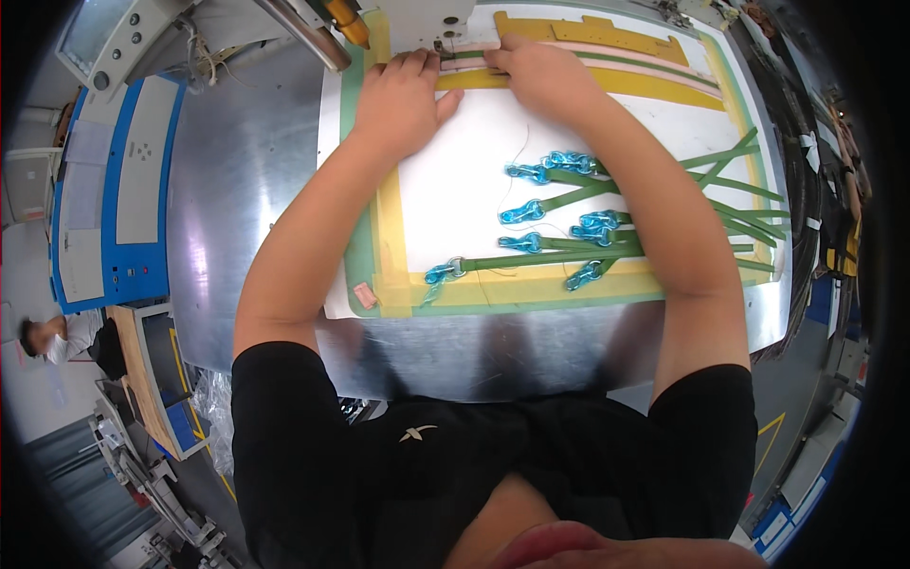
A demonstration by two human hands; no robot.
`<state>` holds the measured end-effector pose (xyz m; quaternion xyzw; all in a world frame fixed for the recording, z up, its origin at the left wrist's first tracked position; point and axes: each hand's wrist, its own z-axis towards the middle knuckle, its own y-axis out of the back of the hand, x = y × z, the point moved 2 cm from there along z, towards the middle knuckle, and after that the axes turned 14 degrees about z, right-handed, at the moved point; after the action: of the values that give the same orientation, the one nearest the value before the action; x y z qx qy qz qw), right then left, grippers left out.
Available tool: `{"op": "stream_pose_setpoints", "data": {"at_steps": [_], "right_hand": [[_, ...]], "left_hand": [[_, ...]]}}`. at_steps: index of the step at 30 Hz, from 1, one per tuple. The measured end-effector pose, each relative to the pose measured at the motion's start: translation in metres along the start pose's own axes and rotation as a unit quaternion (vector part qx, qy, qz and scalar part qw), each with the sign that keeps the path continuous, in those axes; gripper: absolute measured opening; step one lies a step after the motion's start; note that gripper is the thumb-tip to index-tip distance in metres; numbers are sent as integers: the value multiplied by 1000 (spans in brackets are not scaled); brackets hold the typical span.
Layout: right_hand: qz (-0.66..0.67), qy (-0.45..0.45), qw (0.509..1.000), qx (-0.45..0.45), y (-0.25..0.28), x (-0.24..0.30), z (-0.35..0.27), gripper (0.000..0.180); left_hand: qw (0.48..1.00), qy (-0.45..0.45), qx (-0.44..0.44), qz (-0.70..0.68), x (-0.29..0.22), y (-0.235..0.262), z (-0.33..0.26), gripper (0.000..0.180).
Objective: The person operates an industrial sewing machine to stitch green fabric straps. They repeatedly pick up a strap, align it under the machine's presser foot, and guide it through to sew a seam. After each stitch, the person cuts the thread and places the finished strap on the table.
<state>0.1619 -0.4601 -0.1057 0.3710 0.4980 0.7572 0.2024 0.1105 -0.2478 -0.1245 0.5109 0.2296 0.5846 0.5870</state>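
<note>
A thin green strap lies lengthwise between pink strips on a yellow jig at the far side of the work surface. My left hand rests flat at the jig's left end, fingers together and stretched forward, thumb apart, close to the machine's small metal foot. Over the strap, my right hand presses down with its thumb and a finger spread apart; its other fingers are hidden. Nearer me, several green straps with metal clasps in blue film lie in a loose pile, partly under my right forearm.
A white board edged with yellow and green tape lies on a shiny metal table. A blue and white control cabinet stands left. Dark straps hang at the right edge. Another person is far left.
</note>
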Motion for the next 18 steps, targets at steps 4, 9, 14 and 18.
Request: {"op": "stream_pose_setpoints", "data": {"at_steps": [4, 9, 14, 18], "right_hand": [[-8, -16, 1000, 18, 8, 2, -3, 42], [3, 11, 998, 64, 26, -10, -4, 41], [-2, 38, 993, 112, 54, -57, -13, 44], [-27, -47, 996, 75, 74, -86, -47, 44]], "left_hand": [[1000, -16, 19, 4, -6, 11, 5, 56], [997, -16, 73, -5, -13, 26, 11, 55], [998, 23, 63, -20, -18, 30, 11, 51], [997, 34, 68, -33, -16, 36, 5, 51]]}}
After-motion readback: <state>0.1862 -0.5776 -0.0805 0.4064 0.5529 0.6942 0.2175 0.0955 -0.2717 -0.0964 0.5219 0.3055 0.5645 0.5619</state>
